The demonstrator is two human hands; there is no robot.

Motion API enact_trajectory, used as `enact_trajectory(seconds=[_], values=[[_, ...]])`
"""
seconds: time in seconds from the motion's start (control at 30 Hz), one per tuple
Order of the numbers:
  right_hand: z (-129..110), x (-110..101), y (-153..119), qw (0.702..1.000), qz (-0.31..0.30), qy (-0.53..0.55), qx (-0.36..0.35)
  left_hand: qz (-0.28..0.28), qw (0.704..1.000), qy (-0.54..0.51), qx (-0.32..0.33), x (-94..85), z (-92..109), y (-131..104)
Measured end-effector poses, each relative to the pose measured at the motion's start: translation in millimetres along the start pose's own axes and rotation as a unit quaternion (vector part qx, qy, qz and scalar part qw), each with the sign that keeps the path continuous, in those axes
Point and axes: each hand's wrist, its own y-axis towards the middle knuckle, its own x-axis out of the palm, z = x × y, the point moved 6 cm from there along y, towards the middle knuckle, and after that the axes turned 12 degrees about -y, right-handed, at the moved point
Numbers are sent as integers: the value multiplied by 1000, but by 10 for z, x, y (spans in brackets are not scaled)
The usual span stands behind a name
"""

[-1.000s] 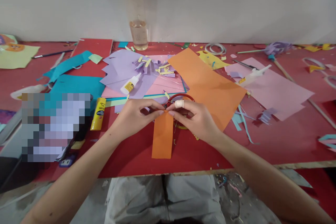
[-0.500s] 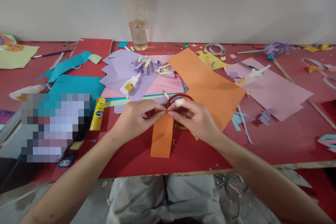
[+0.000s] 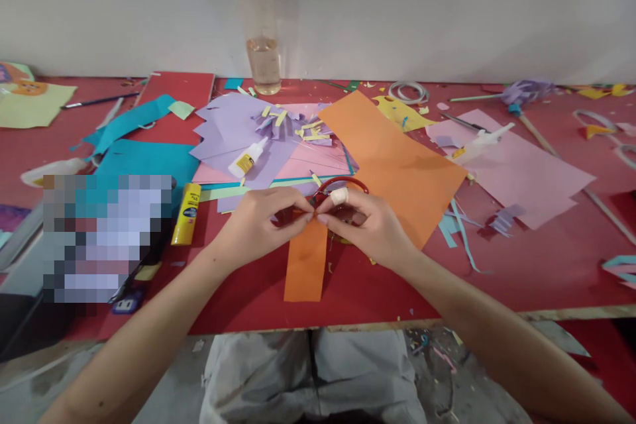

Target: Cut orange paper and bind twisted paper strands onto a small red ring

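Observation:
An orange paper strip (image 3: pixel 305 262) hangs down toward me from my fingertips, its far end pinched between both hands. My left hand (image 3: pixel 268 222) has thumb and forefinger closed on the strip's upper edge. Right beside it, my right hand (image 3: pixel 365 218) pinches the same edge; a white wrap covers part of one finger. Just behind the fingertips lies a pair of scissors with a red handle (image 3: pixel 348 182), partly hidden by my right hand. A large orange sheet (image 3: pixel 402 172) spreads out beyond that hand.
To the left are a yellow glue stick (image 3: pixel 187 215) and a pixelated dark-edged object (image 3: pixel 106 238). Ahead, a small glue bottle (image 3: pixel 247 158) lies on purple paper (image 3: pixel 218 119). A water bottle (image 3: pixel 263 46) stands by the wall. Pink paper (image 3: pixel 521 165) and scraps lie right.
Both hands keep their pinch on the orange strip, with only a tiny shift of the fingers. The strip's near end sits slightly lower. The view has moved a little.

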Motion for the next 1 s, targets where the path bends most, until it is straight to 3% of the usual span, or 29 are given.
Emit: enact_trajectory(seconds=[0.23, 0.43, 1.0], values=[[30, 15, -3, 999, -4, 33, -1, -5, 999, 19, 42, -14, 49, -12], [-1, -6, -1, 1000, 7, 6, -1, -6, 999, -14, -30, -11, -38, 4], [-27, -25, -9, 999, 20, -42, -26, -8, 995, -51, -91, -14, -95, -3]])
